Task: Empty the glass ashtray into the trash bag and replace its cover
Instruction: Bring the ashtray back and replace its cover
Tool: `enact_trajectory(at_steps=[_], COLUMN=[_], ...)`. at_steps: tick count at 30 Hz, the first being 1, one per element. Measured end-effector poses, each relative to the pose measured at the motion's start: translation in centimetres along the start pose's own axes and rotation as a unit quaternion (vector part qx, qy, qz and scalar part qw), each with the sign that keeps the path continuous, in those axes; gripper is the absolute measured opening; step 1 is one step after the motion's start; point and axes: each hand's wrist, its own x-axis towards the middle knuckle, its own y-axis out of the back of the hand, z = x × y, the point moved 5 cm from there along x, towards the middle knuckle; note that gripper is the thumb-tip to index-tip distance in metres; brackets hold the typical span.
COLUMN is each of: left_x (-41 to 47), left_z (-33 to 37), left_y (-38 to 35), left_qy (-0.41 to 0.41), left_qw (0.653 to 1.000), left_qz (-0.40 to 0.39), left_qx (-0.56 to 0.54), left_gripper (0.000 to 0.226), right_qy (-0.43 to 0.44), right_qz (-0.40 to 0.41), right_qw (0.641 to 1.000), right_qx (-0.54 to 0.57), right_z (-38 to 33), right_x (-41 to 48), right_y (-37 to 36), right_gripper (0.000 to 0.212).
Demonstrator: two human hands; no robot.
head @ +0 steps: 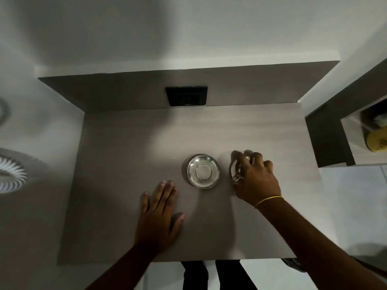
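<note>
Glass ashtray (236, 170) sits on a grey wood-grain desk (129, 155), right of centre and near the front edge, mostly covered by the person's right hand (256, 178). Only its clear left rim shows, glinting; it looks round, so no long axis or pointing direction can be made out. The right hand arches over it from above, fingers (240, 156) curled down around the far side and thumb near the front, closed on the glass; whether the ashtray is lifted or resting on the desk cannot be told. A thin yellow band (269, 200) circles that wrist. Just left of the ashtray, apart from it, lies a round shiny metal cover (203, 171) with a flat disc at its middle. The left hand (160, 212) lies flat on the desk, palm down, fingers straight and together, thumb spread, holding nothing, near the cover's lower left. A black wall panel (186, 95) is set in the desk's back board.
</note>
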Motion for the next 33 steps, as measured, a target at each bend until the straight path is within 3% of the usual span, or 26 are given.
enact_trajectory(at_steps=[5, 9, 13, 18, 33], left_x=[0.0, 0.0, -0.2, -1.1, -0.4], left_z=[0.0, 0.1, 0.0, -0.7, 0.3], left_y=[-0.1, 0.1, 0.1, -0.1, 0.1], left_qy=[0.002, 0.003, 0.004, 0.011, -0.008], left_qw=[1.000, 1.000, 1.000, 1.000, 1.000], left_qz=[-0.014, -0.012, -0.021, -0.023, -0.011], left_qx=[-0.003, -0.005, -0.003, -0.001, -0.014], left_gripper=[0.076, 0.075, 0.076, 0.076, 0.071], right_qy=[-0.005, 0.004, 0.044, 0.099, 0.133], right_qz=[-0.044, -0.044, -0.052, -0.067, -0.049], right_qw=[0.997, 0.999, 0.997, 0.993, 0.984], right_qx=[-0.070, -0.026, 0.029, -0.025, -0.108], right_z=[-1.0, -2.4, -5.4, -10.8, -11.5], right_x=[0.9, 1.3, 0.9, 0.8, 1.4], right_y=[1.0, 2.6, 2.8, 0.4, -1.9], right_gripper=[0.114, 0.126, 0.122, 0.101, 0.106])
